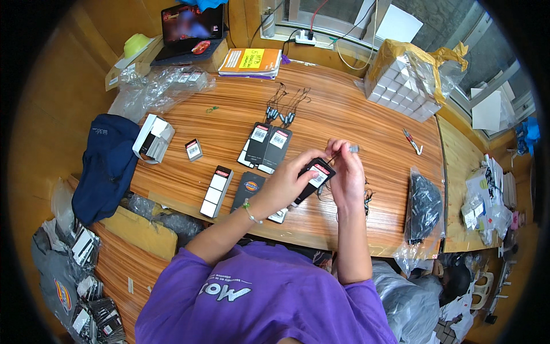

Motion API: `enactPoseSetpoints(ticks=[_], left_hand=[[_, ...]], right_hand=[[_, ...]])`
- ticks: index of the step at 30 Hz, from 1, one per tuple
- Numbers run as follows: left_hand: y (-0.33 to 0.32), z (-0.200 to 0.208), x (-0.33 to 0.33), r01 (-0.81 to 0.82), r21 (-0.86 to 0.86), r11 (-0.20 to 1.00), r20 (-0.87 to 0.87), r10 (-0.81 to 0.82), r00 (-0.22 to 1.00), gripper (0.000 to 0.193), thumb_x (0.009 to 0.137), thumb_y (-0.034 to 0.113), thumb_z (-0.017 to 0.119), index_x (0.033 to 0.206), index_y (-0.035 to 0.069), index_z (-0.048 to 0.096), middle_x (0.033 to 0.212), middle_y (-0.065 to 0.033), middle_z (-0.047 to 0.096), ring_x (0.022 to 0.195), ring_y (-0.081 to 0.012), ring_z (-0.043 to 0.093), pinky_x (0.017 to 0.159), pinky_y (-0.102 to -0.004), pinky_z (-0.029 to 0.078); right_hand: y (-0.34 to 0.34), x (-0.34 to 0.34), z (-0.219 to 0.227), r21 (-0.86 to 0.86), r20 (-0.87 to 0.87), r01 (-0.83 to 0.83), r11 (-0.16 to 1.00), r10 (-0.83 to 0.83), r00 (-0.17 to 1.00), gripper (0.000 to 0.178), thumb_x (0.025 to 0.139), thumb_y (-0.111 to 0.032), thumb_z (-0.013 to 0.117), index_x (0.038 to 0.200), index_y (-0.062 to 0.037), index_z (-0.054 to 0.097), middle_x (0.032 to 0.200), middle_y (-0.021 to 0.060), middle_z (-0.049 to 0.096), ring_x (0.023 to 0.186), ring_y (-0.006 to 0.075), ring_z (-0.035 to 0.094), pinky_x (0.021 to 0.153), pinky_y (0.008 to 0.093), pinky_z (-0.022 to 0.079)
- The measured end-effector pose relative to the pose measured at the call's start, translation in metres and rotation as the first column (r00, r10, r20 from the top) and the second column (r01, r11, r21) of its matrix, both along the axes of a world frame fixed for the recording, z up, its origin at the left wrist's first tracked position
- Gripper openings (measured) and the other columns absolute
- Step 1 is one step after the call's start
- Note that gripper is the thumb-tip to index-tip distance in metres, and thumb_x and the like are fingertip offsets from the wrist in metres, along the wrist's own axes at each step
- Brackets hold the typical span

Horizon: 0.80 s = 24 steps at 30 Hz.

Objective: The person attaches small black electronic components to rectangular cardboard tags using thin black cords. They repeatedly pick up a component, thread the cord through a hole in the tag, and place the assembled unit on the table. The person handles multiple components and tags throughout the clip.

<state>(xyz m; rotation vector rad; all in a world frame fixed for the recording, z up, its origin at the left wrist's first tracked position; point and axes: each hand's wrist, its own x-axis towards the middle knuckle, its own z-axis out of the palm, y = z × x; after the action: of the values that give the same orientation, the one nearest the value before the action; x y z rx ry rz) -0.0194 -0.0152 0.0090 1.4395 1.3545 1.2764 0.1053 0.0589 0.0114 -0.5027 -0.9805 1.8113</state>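
The black tag (318,175), slim, rectangular and faced with a white label under a red band, is pinched between the thumb and fingers of the left hand (286,180), above the desk (338,109); the fingertips behind it are hidden. By its upper corner, the fingers of the right hand (346,178) are drawn narrowly together on a thin cord (330,158). A grey toggle (353,149) is seen beside them, but its exact hold cannot be made out.

Left of the black tag, a dark grey card (250,182) with an oval emblem is partly covered by the left hand and wrist. To its right, a tangle of cords (368,198) is half hidden by the right forearm. Beyond it to the left, stacked tags (277,144) are laid flat, trailed by dark cords. Far right, dark contents are blurred by a crinkled clear plastic bag (424,209). The desk is finished in glossy, striped wood grain.
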Motion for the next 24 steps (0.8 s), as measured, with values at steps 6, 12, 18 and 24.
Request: enactPoseSetpoints(ticks=[6,12,18,24], left_hand=[[0.03,-0.011,-0.067,-0.03,-0.011,0.999,0.129,0.031,0.991,0.034,0.08,-0.004,0.059,0.112,0.004,0.053,0.089,-0.0004,0.058,0.081,-0.0052,0.056,0.072,-0.0183,0.047],[0.062,-0.039,-0.118,-0.058,-0.233,0.971,-0.036,0.051,0.998,0.035,0.077,0.0,0.064,0.11,0.003,0.054,0.084,-0.0029,0.061,0.074,-0.0079,0.057,0.067,-0.0205,0.047],[0.072,-0.054,-0.114,-0.141,-0.244,0.96,-0.179,0.098,0.979,0.034,0.071,0.004,0.071,0.102,0.003,0.058,0.08,-0.0026,0.059,0.074,-0.0104,0.056,0.066,-0.0233,0.046],[0.073,-0.052,-0.113,-0.178,-0.064,0.982,-0.612,0.102,0.784,0.035,0.068,0.014,0.074,0.098,0.004,0.06,0.095,-0.0116,0.054,0.097,-0.0261,0.05,0.085,-0.0352,0.041]], right_hand=[[0.068,-0.029,0.024,0.075,0.13,0.003,0.997,-0.013,0.991,0.023,0.095,-0.029,0.042,0.082,-0.0124,0.053,0.082,-0.0014,0.054,0.078,0.01,0.048,0.07,0.0262,0.036],[0.148,-0.075,0.033,0.169,0.43,-0.02,0.985,-0.055,0.901,0.027,0.094,-0.029,0.041,0.075,-0.015,0.053,0.074,-0.0047,0.053,0.068,0.0069,0.044,0.063,0.0248,0.032],[0.191,-0.099,0.023,0.075,0.458,-0.153,0.985,0.103,0.883,0.027,0.093,-0.029,0.042,0.075,-0.0148,0.056,0.069,-0.0061,0.051,0.059,0.0056,0.041,0.056,0.024,0.032],[0.211,-0.124,-0.003,-0.041,0.588,-0.26,0.965,0.234,0.775,0.026,0.093,-0.03,0.042,0.077,-0.0153,0.057,0.065,-0.0076,0.05,0.054,0.0052,0.04,0.052,0.0248,0.032]])
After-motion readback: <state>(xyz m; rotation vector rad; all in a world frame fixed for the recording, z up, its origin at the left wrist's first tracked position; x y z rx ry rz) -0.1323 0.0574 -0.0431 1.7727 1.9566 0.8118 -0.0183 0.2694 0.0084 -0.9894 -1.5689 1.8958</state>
